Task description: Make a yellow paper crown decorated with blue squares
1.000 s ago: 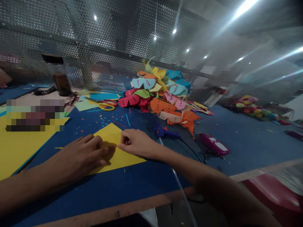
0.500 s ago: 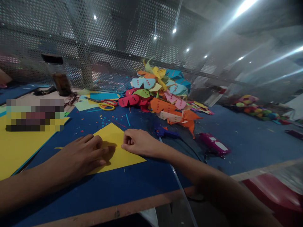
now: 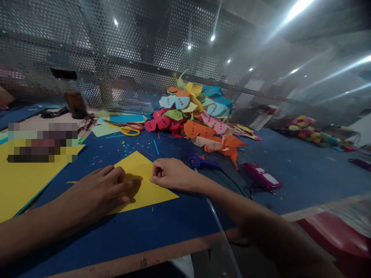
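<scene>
L hand (image 3: 100, 189) lay spread flat on the folded yellow paper (image 3: 139, 181), pinning it to the blue tabletop (image 3: 162, 227) so it wouldn't slip. R hand (image 3: 169, 174), fingers curled, pressed its tips along the paper's edge, prob. sharpening a crease. Glue gun (image 3: 203, 162) sat just beyond; paper butterflies (image 3: 197, 116) piled further back.

My blue table (image 3: 304, 173) has yellow paper (image 3: 142, 181), scissors (image 3: 127, 127), a glue gun (image 3: 203, 162), and a butterfly pile (image 3: 194, 116).
</scene>
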`<move>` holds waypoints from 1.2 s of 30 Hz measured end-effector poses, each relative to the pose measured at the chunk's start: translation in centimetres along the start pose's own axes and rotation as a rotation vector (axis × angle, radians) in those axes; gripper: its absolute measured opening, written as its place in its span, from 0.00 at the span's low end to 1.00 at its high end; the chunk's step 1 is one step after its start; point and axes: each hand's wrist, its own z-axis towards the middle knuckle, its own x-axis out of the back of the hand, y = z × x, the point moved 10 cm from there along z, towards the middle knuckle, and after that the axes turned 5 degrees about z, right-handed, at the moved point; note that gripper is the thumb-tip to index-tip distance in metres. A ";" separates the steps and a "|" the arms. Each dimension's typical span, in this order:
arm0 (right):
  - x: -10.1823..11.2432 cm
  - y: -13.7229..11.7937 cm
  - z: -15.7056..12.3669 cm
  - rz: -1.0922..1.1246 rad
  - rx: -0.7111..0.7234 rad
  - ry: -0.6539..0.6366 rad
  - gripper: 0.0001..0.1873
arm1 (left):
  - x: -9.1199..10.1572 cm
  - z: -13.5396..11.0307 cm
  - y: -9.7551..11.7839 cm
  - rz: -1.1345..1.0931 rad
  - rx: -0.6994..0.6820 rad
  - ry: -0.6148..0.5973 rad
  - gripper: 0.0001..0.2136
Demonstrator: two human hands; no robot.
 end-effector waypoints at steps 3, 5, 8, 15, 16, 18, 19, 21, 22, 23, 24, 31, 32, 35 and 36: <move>0.1 0.1 0.0 0.006 -0.009 -0.005 0.04 | -0.3 -0.1 -0.3 -0.005 0.026 -0.022 0.14; 0.1 0.1 0.0 0.007 -0.012 -0.008 0.04 | -0.4 -0.1 -0.3 0.005 0.023 -0.018 0.14; 0.2 0.0 -0.1 0.009 -0.014 -0.011 0.04 | -0.3 -0.1 -0.1 0.023 0.005 -0.004 0.12; 0.4 0.6 -0.1 0.010 -0.031 -0.011 0.03 | -0.3 -0.2 0.0 0.015 0.000 -0.006 0.13; 0.4 0.6 -0.1 0.013 -0.029 -0.012 0.03 | -0.3 -0.2 -0.1 0.009 0.005 -0.006 0.14; 0.4 0.7 -0.1 0.013 -0.025 -0.018 0.03 | -0.3 -0.3 -0.1 -0.004 0.014 -0.007 0.14; 0.5 0.8 -0.1 0.012 -0.022 -0.023 0.03 | -0.2 -0.2 -0.2 -0.009 0.018 -0.007 0.14; 0.5 0.8 -0.2 0.013 -0.014 -0.033 0.03 | -0.2 -0.2 -0.2 -0.015 0.021 -0.003 0.13; 0.6 0.9 -0.2 0.016 -0.010 -0.037 0.03 | -0.2 -0.2 -0.3 -0.018 0.021 0.001 0.12; 0.6 0.9 -0.3 0.020 -0.006 -0.040 0.03 | -0.2 -0.2 -0.3 -0.024 0.022 0.003 0.12; 0.7 0.9 -0.3 0.022 -0.003 -0.041 0.03 | -0.2 -0.2 -0.3 -0.031 0.023 0.002 0.13; 0.7 1.1 -0.4 -0.003 -0.020 -0.071 0.04 | -0.5 -0.3 -0.6 -0.034 0.040 -0.008 0.16; 0.7 1.1 -0.4 -0.009 -0.024 -0.076 0.04 | -0.6 -0.3 -0.7 -0.035 0.048 -0.012 0.16; 0.7 1.0 -0.4 -0.023 -0.027 -0.083 0.04 | -0.8 -0.5 -0.8 -0.026 0.068 -0.004 0.16; 0.8 1.0 -0.4 -0.028 -0.028 -0.085 0.05 | -0.9 -0.5 -0.9 -0.025 0.073 -0.001 0.16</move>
